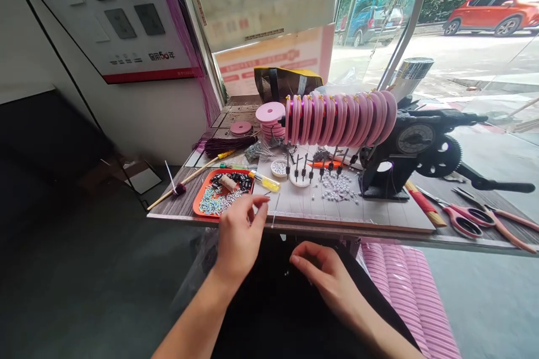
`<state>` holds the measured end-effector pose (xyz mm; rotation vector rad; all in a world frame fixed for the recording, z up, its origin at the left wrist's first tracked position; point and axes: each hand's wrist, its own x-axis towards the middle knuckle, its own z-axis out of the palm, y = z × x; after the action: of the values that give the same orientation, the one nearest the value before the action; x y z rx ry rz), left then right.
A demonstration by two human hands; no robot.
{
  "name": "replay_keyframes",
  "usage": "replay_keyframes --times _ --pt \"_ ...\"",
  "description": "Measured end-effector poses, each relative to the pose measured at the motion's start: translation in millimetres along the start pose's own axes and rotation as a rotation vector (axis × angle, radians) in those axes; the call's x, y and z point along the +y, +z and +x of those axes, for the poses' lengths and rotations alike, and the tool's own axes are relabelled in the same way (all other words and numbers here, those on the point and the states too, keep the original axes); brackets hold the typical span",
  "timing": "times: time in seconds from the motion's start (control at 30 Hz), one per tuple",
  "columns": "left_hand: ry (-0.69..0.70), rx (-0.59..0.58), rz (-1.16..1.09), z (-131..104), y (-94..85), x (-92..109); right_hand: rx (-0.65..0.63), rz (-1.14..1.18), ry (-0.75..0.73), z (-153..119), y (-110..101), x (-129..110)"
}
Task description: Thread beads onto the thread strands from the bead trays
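My left hand (241, 231) is raised by the table's front edge, beside an orange-red tray (195, 202) of beads and small metal parts. Its thumb and forefinger are pinched together; what they hold is too small to name. A thin pale strand with a whitish end (275, 210) hangs just right of those fingertips. Over my lap, below the table edge, my right hand (320, 270) is closed in a pinch too. Tiny bright specks (287, 274) show under its fingertips, and I cannot make out what it grips.
A hand-cranked black winder (389, 151) carries a row of pink foam spools (337, 119). White beads (338, 186) lie on the board (290, 210). Scissors (463, 221) and pliers (505, 224) are at the right, a yellow-handled tool (267, 182) behind my left hand. Pink rolls (404, 286) lie below.
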<state>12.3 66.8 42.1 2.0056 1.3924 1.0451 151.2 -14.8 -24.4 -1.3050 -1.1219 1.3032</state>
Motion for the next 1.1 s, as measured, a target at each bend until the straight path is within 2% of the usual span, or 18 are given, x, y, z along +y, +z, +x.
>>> replay_keyframes --times 0.07,0.13,0.37,0.63,0.77,0.9,1.0,1.1 --pt "0.065 0.011 0.043 22 1.3 3 0.009 -0.072 -0.021 1 0 2" --pt "0.082 0.006 0.04 34 4.5 5 0.011 -0.143 -0.049 3 1 5" --pt "0.03 -0.039 -0.089 41 14.3 2 0.006 -0.268 -0.058 12 6 11" --pt "-0.043 -0.242 -0.469 67 32.5 2 -0.031 -0.388 -0.028 9 6 12" --pt "-0.108 -0.246 -0.629 69 38.7 4 0.021 -0.529 -0.097 -7 -13 -3" --pt "-0.171 -0.253 -0.762 69 41.7 7 0.141 -0.491 -0.188 -16 -40 -27" --pt "-0.225 -0.285 -0.859 63 41.4 11 0.191 -0.442 -0.245 -12 -51 -43" --pt "-0.29 -0.302 -0.974 47 36.3 18 0.195 -0.309 -0.304 4 -51 -57"
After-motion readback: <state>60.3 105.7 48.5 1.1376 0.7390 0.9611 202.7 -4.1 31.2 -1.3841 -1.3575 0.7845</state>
